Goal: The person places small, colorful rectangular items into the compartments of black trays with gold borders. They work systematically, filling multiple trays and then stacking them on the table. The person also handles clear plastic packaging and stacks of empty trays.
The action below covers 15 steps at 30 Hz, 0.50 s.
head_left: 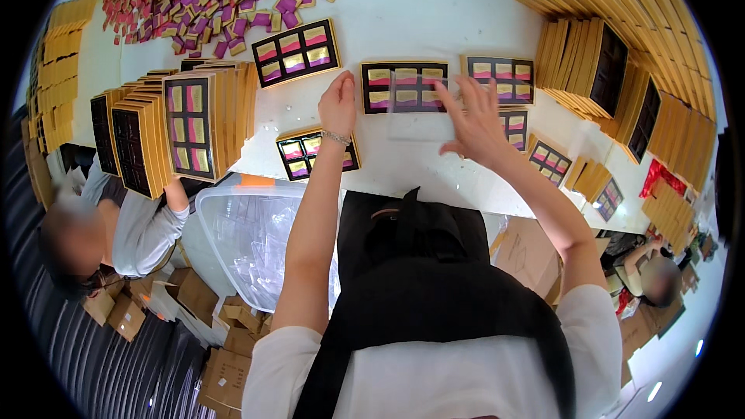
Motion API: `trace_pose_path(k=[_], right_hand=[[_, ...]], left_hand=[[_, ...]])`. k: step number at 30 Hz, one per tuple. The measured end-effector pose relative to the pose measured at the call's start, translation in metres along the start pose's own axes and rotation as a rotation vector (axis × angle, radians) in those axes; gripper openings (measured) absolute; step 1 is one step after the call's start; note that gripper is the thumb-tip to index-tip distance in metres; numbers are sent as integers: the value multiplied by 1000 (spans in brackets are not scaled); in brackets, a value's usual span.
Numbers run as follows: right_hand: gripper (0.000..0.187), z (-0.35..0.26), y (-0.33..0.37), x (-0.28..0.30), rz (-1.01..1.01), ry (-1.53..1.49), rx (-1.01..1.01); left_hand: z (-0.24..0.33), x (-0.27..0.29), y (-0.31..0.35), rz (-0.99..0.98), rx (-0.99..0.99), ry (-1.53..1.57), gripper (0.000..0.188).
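My right hand (pixel 477 122) has its thumb and fingers spread around a clear plastic lid (pixel 419 126). The lid lies partly across a black tray box with a gold edge (pixel 378 98), which holds pink, purple and gold pieces. My left hand (pixel 337 106) is raised to the left of that box, fingertips drawn together; whether anything is between them is hidden. Beyond it, a second filled box (pixel 293 53) sits at an angle. Under my left wrist lies another filled box (pixel 293 149), partly covered by my forearm. More filled boxes (pixel 500 70) lie by my right hand.
Many small wrapped pieces (pixel 225 0) are heaped at the far left. Stacked boxes stand left (pixel 190 124) and right (pixel 574 54). A clear bin (pixel 264 240) of plastic lids sits below the table edge. Other people (pixel 132 233) are at left and far right.
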State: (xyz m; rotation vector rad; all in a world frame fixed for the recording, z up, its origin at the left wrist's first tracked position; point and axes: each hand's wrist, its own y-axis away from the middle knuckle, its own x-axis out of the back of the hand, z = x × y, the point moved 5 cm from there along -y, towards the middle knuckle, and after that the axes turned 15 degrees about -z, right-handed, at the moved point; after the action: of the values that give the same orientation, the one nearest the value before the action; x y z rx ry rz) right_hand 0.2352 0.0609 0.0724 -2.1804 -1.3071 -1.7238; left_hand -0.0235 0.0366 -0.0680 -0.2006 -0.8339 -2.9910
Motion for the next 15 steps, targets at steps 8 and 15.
trace_pose_path(k=[8,15], right_hand=[[120,11,-57,-31,-16,135,37],[121,11,-69,-46,-57,140,28]], left_hand=[[9,-12,-6,31,38,1,39],[29,-26,5,122,-2,-139,37]])
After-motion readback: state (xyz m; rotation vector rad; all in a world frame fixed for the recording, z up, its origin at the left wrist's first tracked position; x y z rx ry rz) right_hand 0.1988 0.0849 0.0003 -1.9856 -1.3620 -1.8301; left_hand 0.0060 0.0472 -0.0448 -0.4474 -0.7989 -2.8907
